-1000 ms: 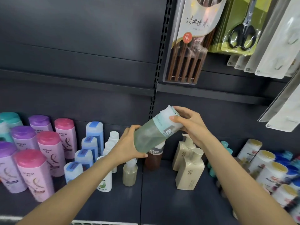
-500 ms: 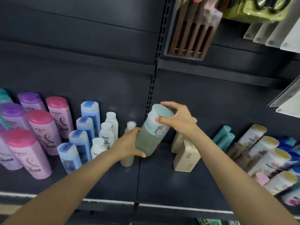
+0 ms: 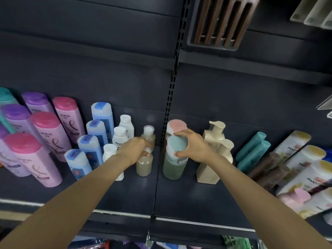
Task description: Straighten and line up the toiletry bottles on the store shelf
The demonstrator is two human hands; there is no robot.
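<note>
A green bottle with a pale blue cap [image 3: 173,164] stands upright on the dark shelf [image 3: 179,198], just right of the shelf seam. My right hand [image 3: 195,148] grips its cap from above. Right behind it stands a bottle with a pink cap [image 3: 176,126]. My left hand [image 3: 136,150] grips the top of a small beige bottle [image 3: 144,166], whose cap it mostly hides. Another small beige bottle [image 3: 148,133] stands behind that one.
Rows of pink and purple bottles [image 3: 36,141], blue-capped bottles [image 3: 89,146] and white bottles [image 3: 120,135] fill the left. Cream pump bottles [image 3: 213,150], teal tubes [image 3: 253,150] and leaning yellow-capped bottles [image 3: 305,159] lie right. A wooden rack [image 3: 221,22] hangs overhead.
The green bottle went from tilted in both hands to upright on the shelf. My left hand let go of it and moved left onto the small beige bottle. The view tipped downward.
</note>
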